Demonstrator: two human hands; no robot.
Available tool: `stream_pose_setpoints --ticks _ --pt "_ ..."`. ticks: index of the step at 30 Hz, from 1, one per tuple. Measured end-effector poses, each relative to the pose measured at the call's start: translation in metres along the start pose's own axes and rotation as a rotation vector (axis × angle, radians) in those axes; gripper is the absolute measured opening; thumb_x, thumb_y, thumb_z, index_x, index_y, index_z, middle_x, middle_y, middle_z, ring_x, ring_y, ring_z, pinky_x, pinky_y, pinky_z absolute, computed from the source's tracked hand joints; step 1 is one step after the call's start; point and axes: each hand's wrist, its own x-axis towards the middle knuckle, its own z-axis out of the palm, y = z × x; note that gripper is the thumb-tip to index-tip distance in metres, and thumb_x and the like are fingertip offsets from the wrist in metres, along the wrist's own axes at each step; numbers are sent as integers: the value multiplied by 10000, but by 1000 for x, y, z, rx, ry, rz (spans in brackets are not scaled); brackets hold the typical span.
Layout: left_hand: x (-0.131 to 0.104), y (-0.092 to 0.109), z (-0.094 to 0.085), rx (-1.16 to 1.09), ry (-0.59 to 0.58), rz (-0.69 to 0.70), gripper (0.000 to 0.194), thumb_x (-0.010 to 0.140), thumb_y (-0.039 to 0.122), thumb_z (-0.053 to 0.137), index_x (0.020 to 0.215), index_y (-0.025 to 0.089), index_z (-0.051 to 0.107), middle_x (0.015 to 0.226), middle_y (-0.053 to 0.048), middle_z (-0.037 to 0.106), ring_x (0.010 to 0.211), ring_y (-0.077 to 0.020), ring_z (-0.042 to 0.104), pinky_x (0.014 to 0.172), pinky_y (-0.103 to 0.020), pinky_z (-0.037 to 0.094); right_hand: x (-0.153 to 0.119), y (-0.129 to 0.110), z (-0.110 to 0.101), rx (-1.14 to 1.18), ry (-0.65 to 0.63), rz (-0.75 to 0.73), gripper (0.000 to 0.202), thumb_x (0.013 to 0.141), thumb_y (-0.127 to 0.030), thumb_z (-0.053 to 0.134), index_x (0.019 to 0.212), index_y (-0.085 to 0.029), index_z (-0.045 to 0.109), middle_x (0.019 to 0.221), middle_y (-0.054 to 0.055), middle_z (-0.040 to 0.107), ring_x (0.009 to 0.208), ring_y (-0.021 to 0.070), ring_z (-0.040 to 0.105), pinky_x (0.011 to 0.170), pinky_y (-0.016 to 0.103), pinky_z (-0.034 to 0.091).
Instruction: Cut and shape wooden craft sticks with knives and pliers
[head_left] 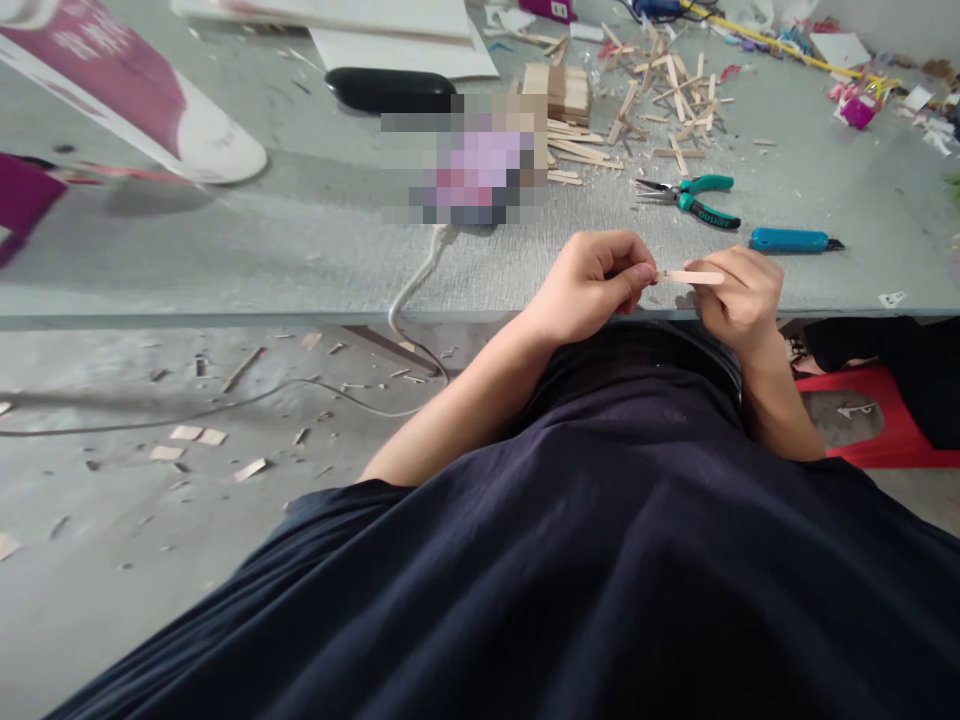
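Note:
A thin wooden craft stick (696,278) is held level just above the table's front edge, with a small dark mark near its left end. My left hand (596,280) is closed, pinching that left end between thumb and fingertips. Around the stick's right part, my right hand (742,295) is closed with curled fingers; the rounded tip lies across them, and the hidden fingertips are behind the stick. Just beyond my hands lie needle-nose pliers (686,198) with teal handles, jaws pointing left. To their right is a blue utility knife (793,240).
Loose craft sticks (675,90) are scattered at the back, beside a stacked bundle (559,92). A blurred-out device (476,175) has a white cable (416,280) running over the edge. A black case (390,90) and a white-and-pink container (142,90) stand left. A red stool (892,410) is lower right.

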Motion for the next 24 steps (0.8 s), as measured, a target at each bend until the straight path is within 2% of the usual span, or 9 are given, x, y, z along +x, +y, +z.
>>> stream_pose_setpoints --ticks 6,14,18,24 --pt "1 -1 -1 5 2 -8 143 930 278 774 836 226 680 576 45 622 486 -103 523 511 -256 385 -1 2 0 -61 -32 20 377 1250 -374 481 1140 -277 828 985 34 866 838 215 736 799 416 498" --pt "1 -1 -2 -8 -31 -10 110 917 237 756 824 220 699 588 35 631 501 -107 519 531 -263 404 1 -2 -2 -46 83 -86 283 1192 -183 578 1254 -301 828 999 2 866 861 203 710 804 416 469" --pt "1 -1 -2 -1 -23 -32 120 911 211 758 817 222 683 601 35 629 515 -109 524 528 -261 401 -2 -6 1 -69 67 -83 303 1193 -194 581 1253 -305 856 978 14 857 862 204 702 792 414 467" --pt "2 -2 -2 -37 -36 -40 170 913 184 768 796 230 654 606 35 632 518 -108 540 540 -254 438 -7 -8 9 -43 142 -105 344 1193 -196 518 1224 -280 849 935 17 861 818 191 740 757 400 488"
